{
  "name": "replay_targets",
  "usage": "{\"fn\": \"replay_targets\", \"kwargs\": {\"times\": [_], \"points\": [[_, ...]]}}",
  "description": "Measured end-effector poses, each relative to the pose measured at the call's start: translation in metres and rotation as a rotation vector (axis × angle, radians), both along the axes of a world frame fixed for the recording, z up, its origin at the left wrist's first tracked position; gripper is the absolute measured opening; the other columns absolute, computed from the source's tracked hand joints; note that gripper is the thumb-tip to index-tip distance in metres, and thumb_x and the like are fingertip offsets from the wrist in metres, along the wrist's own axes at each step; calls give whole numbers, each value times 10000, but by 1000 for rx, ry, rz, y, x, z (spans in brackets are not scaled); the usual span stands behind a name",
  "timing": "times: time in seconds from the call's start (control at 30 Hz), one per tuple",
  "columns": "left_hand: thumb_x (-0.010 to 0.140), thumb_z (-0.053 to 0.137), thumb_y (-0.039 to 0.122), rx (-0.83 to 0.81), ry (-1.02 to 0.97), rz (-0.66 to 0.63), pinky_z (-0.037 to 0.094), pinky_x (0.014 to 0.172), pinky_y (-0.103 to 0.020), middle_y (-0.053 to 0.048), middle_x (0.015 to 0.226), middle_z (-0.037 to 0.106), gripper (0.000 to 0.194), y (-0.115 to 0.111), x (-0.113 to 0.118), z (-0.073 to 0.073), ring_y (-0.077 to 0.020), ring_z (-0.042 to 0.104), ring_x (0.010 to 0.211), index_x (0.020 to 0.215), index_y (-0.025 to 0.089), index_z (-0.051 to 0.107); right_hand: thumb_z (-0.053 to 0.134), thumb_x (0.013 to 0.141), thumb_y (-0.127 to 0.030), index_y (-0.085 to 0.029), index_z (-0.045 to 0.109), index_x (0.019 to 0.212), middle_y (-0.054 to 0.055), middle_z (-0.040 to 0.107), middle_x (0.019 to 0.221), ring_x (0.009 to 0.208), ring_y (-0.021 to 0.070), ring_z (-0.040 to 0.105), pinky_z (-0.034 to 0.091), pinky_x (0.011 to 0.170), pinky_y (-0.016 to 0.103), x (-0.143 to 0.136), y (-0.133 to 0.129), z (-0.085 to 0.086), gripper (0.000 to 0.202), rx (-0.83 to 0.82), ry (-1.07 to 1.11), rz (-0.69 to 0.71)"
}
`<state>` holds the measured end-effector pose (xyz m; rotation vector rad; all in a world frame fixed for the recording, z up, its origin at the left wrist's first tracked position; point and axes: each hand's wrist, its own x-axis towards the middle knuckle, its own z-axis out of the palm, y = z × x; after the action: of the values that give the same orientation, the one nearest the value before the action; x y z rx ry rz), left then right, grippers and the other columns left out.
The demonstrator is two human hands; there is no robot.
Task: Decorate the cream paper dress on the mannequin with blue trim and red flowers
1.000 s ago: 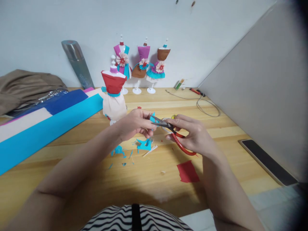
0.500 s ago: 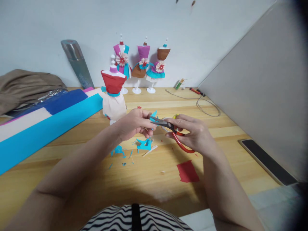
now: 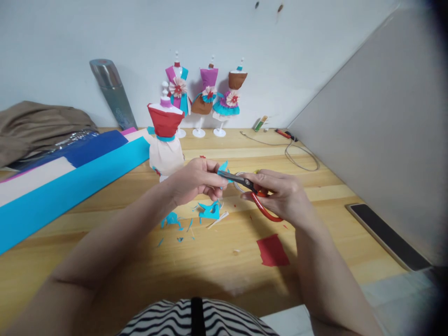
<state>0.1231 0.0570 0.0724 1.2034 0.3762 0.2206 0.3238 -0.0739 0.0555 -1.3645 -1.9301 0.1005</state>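
Observation:
Between the thumb and fingers of my left hand (image 3: 199, 179) is a small piece of blue crepe paper (image 3: 224, 167). My right hand (image 3: 280, 193) grips the red handles of a pair of scissors (image 3: 249, 184), whose dark blades lie against the blue paper at my left fingertips. The blades look closed together. Below my hands lie a cut blue paper scrap (image 3: 209, 211) and several smaller blue bits (image 3: 172, 218). A red paper piece (image 3: 273, 250) rests nearer to me. Behind the scissors, a roll of tape (image 3: 239, 185) is partly hidden by my right hand.
A small dress form in a red top (image 3: 165, 123) stands beyond my left hand, with several others against the wall. Long blue paper (image 3: 70, 189) lies at left, by a bottle (image 3: 112, 93). A cable (image 3: 297, 161) and a phone (image 3: 388, 235) are at right.
The scissor blades, parted half a second ago, have come together at the blue paper. My left hand keeps its place and its hold.

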Motion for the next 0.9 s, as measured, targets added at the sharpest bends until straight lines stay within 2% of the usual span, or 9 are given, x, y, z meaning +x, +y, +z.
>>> {"fn": "replay_targets", "kwargs": {"times": [0.13,0.23,0.3,0.37,0.5,0.6,0.7,0.8,0.9], "points": [[635,702,130,-9,3,6,457,483,-190,8,560,597,116,0,0,1,-73,563,476,664,139,591,766,831,-341,-225,767,1064,-6,594,664,542,118,505,427,517,260,1,-1,0,260,-14,43,-60],[629,712,141,-9,-22,16,465,499,-196,8,567,597,134,1,0,-1,-71,558,485,653,144,581,772,793,-421,-201,762,1030,24,667,722,599,149,568,466,563,279,7,-2,1,323,-64,111,-258],[639,722,159,-10,-50,35,471,510,-203,6,571,594,136,0,1,-2,-73,556,495,664,146,589,768,770,-427,-192,753,1076,30,687,742,621,171,594,473,575,289,14,-1,1,386,-188,93,-410],[649,726,169,-8,-70,56,477,522,-209,4,582,594,131,0,2,-4,-77,561,511,684,144,602,759,758,-374,-189,737,1144,37,705,760,641,190,618,468,586,292,21,0,0,429,-373,-6,-497],[658,727,174,-2,-87,65,480,544,-223,-1,615,593,124,-3,1,-3,-88,577,551,717,141,623,636,773,-161,-183,729,1164,88,739,870,720,204,648,458,644,288,32,5,-8,403,-663,-246,-433],[666,713,178,-8,-106,69,486,572,-239,-14,644,607,107,-5,-1,-1,-101,596,588,729,138,637,617,762,-132,-199,732,1097,78,729,820,685,202,630,438,627,292,35,6,-11,361,-768,-269,-394],[672,691,176,-18,-145,78,496,612,-259,-37,692,632,93,-5,-4,0,-116,612,634,746,127,665,657,787,-224,-186,680,1106,68,709,806,680,202,620,439,621,299,39,6,-11,322,-687,-176,-419],[681,683,181,-39,-189,92,506,666,-282,-68,791,670,146,-4,-7,0,-135,630,705,809,114,705,729,751,-332,-175,618,1133,42,683,792,674,189,606,456,624,294,45,6,-11,427,-570,-64,-408],[701,685,199,-86,-225,111,510,724,-304,-93,874,696,173,-5,-9,-2,-156,641,772,845,111,722,691,745,-238,-188,656,1092,32,691,786,681,183,611,447,633,286,43,5,-12,352,-633,-114,-339]]}}
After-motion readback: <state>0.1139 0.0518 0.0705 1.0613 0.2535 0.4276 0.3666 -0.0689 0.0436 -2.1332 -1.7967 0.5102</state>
